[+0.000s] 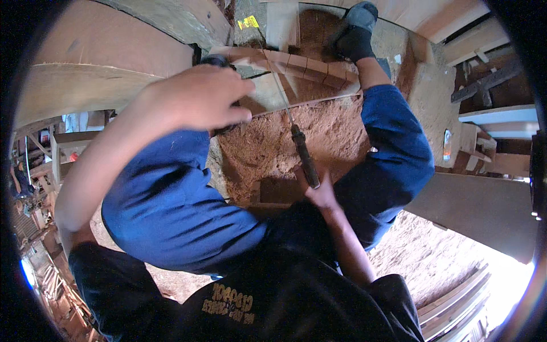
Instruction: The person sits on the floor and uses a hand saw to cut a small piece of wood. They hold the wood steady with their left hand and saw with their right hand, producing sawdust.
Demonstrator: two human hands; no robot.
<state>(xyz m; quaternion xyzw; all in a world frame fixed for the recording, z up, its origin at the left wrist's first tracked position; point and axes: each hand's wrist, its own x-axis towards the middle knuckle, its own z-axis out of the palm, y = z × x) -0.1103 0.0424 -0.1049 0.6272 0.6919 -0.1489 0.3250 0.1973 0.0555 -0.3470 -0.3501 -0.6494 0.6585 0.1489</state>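
Note:
My left hand [205, 100], slightly blurred, is raised at the upper left with its fingers apart and nothing visible in them. It hangs near the left end of a brown wooden piece [307, 67] with several dark lines across it. My right hand [320, 191] closes round the butt of a dark handle on a long thin-bladed tool [303, 151]. The narrow blade points away from me and reaches over the wooden piece; its exact kind cannot be made out edge-on. Whether the blade touches the wood is unclear.
Reddish sawdust [256, 148] covers the ground between my blue-trousered legs. My right foot in a dark shoe [359, 25] is beside the wood's right end. Large timbers [114, 40] stand at the left. A grey board [484, 211] and stacked wood lie at the right.

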